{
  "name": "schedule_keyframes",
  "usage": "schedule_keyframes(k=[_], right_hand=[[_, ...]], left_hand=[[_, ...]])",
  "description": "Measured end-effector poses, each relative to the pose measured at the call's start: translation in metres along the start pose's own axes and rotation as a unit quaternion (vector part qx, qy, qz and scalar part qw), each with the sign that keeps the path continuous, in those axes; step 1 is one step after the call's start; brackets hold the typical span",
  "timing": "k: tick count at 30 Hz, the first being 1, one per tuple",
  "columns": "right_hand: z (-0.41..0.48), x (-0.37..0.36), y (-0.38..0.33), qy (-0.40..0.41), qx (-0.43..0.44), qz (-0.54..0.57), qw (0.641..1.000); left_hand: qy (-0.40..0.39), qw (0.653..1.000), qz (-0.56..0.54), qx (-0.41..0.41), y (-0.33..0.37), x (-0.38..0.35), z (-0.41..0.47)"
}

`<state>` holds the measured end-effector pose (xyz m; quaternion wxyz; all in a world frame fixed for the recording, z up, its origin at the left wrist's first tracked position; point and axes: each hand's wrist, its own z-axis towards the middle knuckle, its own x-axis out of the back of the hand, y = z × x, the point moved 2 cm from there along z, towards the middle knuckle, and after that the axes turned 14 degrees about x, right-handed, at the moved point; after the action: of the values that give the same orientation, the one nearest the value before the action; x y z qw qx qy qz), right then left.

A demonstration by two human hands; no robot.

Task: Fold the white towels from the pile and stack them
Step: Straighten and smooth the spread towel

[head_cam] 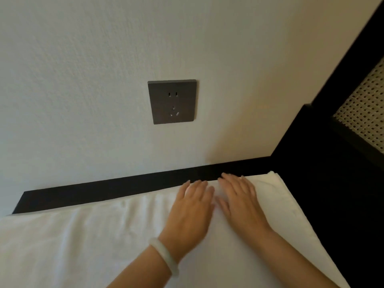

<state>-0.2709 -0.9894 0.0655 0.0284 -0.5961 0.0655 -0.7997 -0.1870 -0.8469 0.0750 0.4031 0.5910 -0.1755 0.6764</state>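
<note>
Two hands (192,206) (239,200), one towel (83,246), one socket (172,101)

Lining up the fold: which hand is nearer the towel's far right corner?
Right. The right hand lies flat just left of the towel corner; the left hand lies farther left, beside it.

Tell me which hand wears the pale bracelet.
The left hand, flat on the white towel: a pale bracelet circles its wrist, while the right hand beside it has a bare wrist.

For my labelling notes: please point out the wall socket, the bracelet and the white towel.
wall socket (172,101), head view, middle of its grey plate.
bracelet (164,256), head view, middle of the pale band.
white towel (83,235), head view, bare cloth at lower left.
</note>
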Motion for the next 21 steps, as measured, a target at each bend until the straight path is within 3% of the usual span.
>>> schedule_keyframes(k=[3,5,8,12,17,19,21], right_hand=[[-0.036,0.004,0.035,-0.128,-0.009,0.006,0.992],[-0.045,0.017,0.079,-0.155,-0.077,-0.025,0.985],[-0.035,0.030,0.104,-0.152,-0.130,-0.074,0.977],[-0.049,0.016,0.076,-0.147,-0.056,-0.032,0.987],[-0.041,0.041,0.091,-0.175,-0.158,-0.043,0.971],[-0.039,0.046,0.062,-0.111,-0.139,-0.032,0.984],[-0.065,0.040,0.022,-0.100,-0.075,0.014,0.992]], left_hand=[[-0.136,0.989,0.032,0.054,0.006,-0.022,-0.015],[-0.133,0.988,0.053,0.058,0.002,-0.026,-0.016],[-0.136,0.986,0.076,0.056,0.004,-0.025,-0.015],[-0.144,0.985,0.072,0.063,0.002,-0.027,-0.014],[-0.150,0.983,0.079,0.069,0.003,-0.026,-0.014],[-0.155,0.982,0.080,0.072,0.007,-0.021,-0.013],[-0.153,0.983,0.065,0.072,0.016,-0.014,-0.022]])
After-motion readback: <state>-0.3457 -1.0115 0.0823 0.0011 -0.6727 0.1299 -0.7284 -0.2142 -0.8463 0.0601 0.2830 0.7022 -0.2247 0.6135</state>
